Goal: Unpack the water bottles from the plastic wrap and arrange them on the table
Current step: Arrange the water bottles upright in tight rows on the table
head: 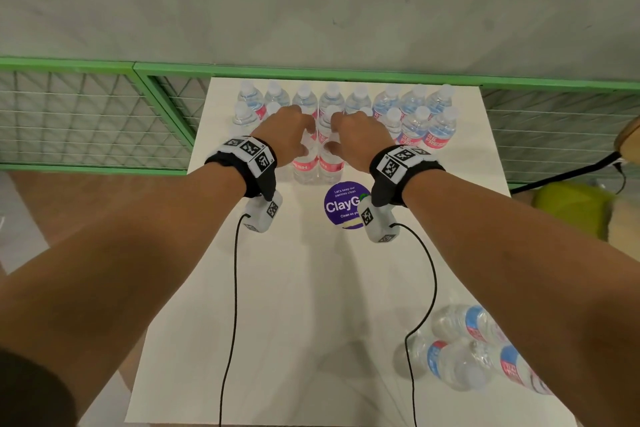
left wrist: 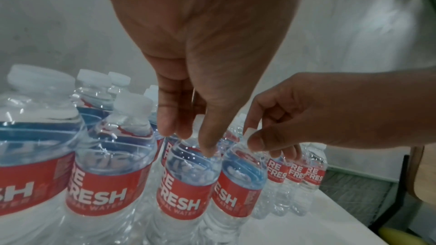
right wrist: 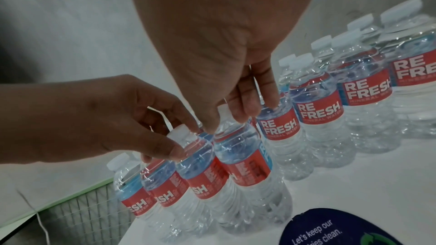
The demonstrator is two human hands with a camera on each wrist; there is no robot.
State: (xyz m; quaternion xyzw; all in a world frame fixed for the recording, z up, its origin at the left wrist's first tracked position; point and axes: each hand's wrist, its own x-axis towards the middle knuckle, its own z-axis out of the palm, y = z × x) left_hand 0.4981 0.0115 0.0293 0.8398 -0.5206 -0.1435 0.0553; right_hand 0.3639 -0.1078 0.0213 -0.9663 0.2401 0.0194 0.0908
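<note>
Several upright water bottles with red REFRESH labels stand in two rows (head: 346, 104) at the far edge of the white table (head: 294, 305). In front of the rows, my left hand (head: 304, 139) grips one bottle (head: 304, 165) by its neck, thumb and fingers curled round it (left wrist: 186, 174). Right beside it, my right hand (head: 341, 137) pinches the top of a neighbouring bottle (head: 330, 165), also seen in the right wrist view (right wrist: 243, 156). Both bottles stand on the table, touching. A torn plastic wrap pack (head: 478, 347) with bottles lying on their sides sits at the near right.
A round purple ClayGo sticker (head: 343, 206) lies on the table just behind my wrists. A green-framed wire mesh fence (head: 97, 121) runs behind the table. A yellow-green object (head: 571, 208) and a black cable (head: 568, 173) are to the right. Wrist-camera cables hang over the table's middle.
</note>
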